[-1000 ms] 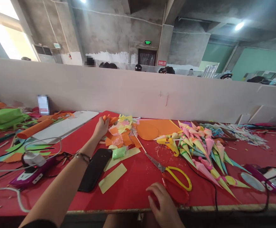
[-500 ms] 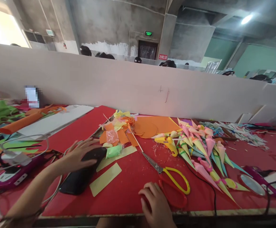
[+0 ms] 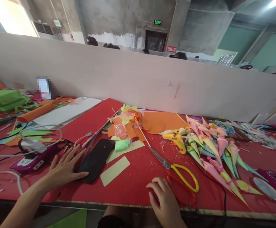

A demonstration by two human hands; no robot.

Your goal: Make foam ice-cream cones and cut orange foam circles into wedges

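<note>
My left hand (image 3: 65, 166) lies spread on the red table, its thumb on the lower left edge of a dark smartphone (image 3: 97, 158). A white cable (image 3: 82, 137) ends in a bare plug just beyond the fingers. To the phone's right are a green packet (image 3: 122, 144) and a pale yellow paper strip (image 3: 115, 171). My right hand (image 3: 165, 199) rests near the front edge, loosely bent, with thumb and fingers apart and nothing between them. Close beside it are scissors (image 3: 173, 166) with one yellow and one red handle; their blades point away from me.
A yellow glue gun (image 3: 177, 142) lies by a heap of pastel paper cones (image 3: 213, 145). Orange sheets (image 3: 156, 122) are behind. A purple power strip (image 3: 34, 158) with looping cables sits left. A pale partition (image 3: 128, 76) borders the back.
My left hand has slid left off the phone's upper part to its left edge, leaving most of the phone uncovered. My right hand stays beside the scissors. The view has shifted somewhat.
</note>
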